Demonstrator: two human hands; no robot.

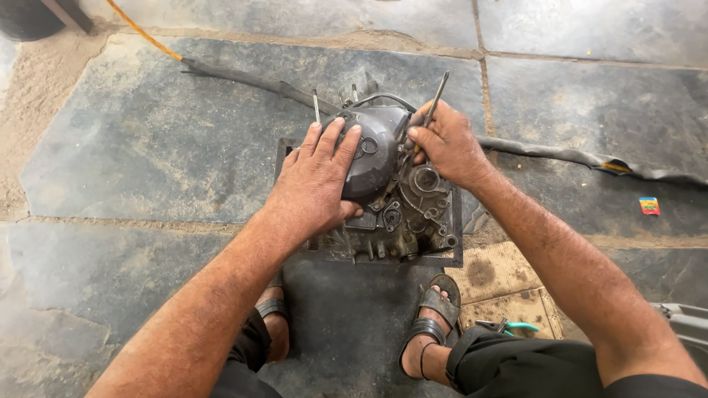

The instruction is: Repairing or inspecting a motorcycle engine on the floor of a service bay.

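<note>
Here the engine block (398,206) sits on a dark tray (456,254) just beyond the sandalled feet, its rounded black cover (376,151) directly under the left hand (317,177), whose fingers lie spread flat on it (gripping nothing). The right hand (446,144) hovers at the cover's right edge, fingers pinched on a thin metal tool (435,99) pointing up and away. Around lie dusty grey stone slabs (147,140); a black hose (560,155) runs across the far side, pliers (509,326) near the right foot
</note>
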